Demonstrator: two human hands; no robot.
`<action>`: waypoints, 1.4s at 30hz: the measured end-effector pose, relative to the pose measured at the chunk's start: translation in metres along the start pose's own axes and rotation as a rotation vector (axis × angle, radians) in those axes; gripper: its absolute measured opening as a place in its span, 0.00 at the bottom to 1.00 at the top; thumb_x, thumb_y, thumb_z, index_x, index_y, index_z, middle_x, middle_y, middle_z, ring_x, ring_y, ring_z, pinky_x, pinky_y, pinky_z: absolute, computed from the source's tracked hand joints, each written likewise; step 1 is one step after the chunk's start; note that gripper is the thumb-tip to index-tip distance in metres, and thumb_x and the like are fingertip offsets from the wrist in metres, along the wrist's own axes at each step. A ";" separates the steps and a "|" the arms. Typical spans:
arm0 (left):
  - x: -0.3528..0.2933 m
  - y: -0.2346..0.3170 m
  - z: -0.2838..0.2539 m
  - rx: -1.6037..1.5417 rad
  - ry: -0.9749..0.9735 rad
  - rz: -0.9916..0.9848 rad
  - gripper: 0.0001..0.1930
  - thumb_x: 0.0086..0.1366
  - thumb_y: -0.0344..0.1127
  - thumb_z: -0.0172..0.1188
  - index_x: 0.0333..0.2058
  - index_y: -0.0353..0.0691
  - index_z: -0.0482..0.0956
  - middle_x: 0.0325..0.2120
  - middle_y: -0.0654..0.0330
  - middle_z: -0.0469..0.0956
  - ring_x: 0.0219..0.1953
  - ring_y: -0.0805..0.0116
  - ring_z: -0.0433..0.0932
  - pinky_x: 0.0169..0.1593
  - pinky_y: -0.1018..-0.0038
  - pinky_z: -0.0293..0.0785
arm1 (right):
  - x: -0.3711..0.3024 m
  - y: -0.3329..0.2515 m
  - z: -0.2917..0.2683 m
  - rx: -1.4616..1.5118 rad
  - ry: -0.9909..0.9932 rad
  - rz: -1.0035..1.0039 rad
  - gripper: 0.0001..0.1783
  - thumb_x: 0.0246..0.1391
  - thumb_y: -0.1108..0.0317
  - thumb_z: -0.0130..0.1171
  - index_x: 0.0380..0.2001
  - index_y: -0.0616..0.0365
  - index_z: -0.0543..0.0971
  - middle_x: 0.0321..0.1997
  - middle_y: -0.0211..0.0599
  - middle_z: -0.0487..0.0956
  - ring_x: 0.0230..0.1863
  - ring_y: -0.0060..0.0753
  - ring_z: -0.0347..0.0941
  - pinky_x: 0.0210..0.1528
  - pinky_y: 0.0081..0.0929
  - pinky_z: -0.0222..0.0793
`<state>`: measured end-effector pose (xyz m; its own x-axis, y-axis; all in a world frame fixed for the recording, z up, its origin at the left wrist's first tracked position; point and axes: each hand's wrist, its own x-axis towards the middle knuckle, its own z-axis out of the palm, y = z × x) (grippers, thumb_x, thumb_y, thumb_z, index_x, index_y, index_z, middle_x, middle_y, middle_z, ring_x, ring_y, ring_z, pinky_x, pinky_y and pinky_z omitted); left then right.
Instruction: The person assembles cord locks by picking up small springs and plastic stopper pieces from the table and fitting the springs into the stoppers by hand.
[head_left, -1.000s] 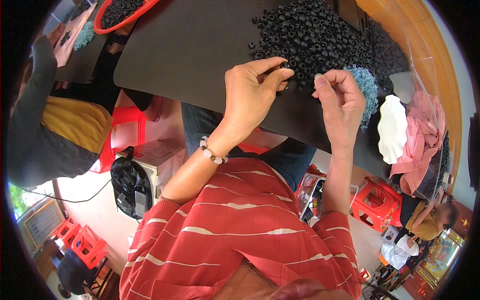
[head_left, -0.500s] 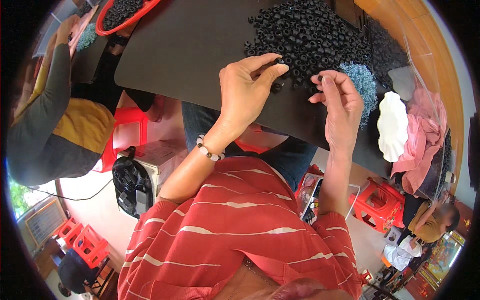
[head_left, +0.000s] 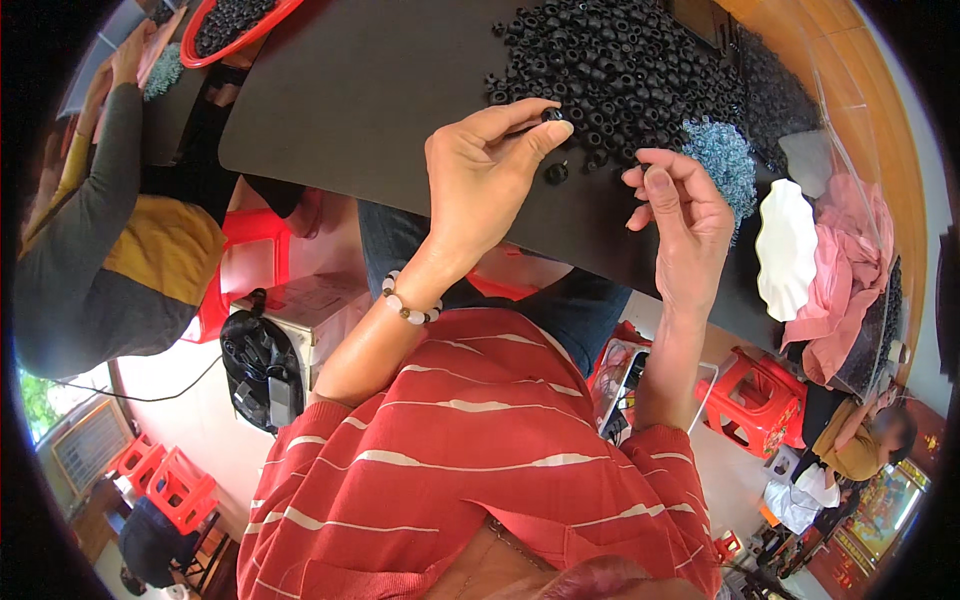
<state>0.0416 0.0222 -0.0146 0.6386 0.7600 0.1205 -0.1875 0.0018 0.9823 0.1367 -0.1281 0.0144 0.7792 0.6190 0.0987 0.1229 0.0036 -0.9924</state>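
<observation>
My left hand (head_left: 480,170), with a beaded bracelet (head_left: 408,302) on its wrist, pinches a small round black cap (head_left: 551,115) between thumb and forefinger. To its right, my right hand (head_left: 685,220) has thumb and forefinger closed on a small black piece, mostly hidden by the fingers. Just beyond both hands spreads a large pile of black caps (head_left: 610,70), rounded and hollow. One loose black cap (head_left: 556,173) lies on the dark table (head_left: 350,110) between my hands. A heap of small clear-blue pieces (head_left: 722,160) sits beside my right hand.
A white wavy-edged dish (head_left: 786,250) and a pink cloth (head_left: 845,270) lie at the right. A red basket (head_left: 215,52) of black caps stands far left, near another person's sleeve (head_left: 112,170). Red stools (head_left: 755,400) stand on the floor.
My left hand has shifted slightly left with the black cap. The right hand has moved a little to the right, so the gap between them is wider.
</observation>
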 end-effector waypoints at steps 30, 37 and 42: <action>-0.053 0.014 -0.015 -0.042 -0.316 -0.048 0.12 0.56 0.28 0.66 0.40 0.37 0.82 0.22 0.63 0.75 0.24 0.80 0.70 0.25 0.83 0.65 | -0.030 0.001 0.003 0.498 -0.107 0.204 0.09 0.56 0.71 0.60 0.39 0.65 0.78 0.33 0.37 0.79 0.26 0.19 0.71 0.26 0.16 0.67; -0.055 0.013 -0.014 0.033 -0.325 -0.009 0.12 0.55 0.28 0.67 0.39 0.37 0.83 0.21 0.63 0.77 0.22 0.80 0.70 0.24 0.82 0.65 | -0.032 0.003 0.002 0.488 -0.086 0.192 0.10 0.55 0.70 0.62 0.37 0.65 0.78 0.31 0.39 0.80 0.24 0.20 0.71 0.25 0.16 0.66; -0.052 0.013 -0.015 0.137 -0.349 0.099 0.12 0.54 0.26 0.66 0.38 0.37 0.82 0.22 0.59 0.78 0.21 0.74 0.72 0.24 0.79 0.66 | -0.033 0.003 -0.002 0.493 -0.132 0.269 0.11 0.54 0.69 0.63 0.37 0.65 0.78 0.30 0.39 0.80 0.22 0.19 0.70 0.23 0.14 0.65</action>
<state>-0.0051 -0.0081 -0.0104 0.8423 0.4856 0.2339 -0.1745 -0.1648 0.9708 0.1124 -0.1496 0.0086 0.6561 0.7415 -0.1403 -0.3944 0.1784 -0.9015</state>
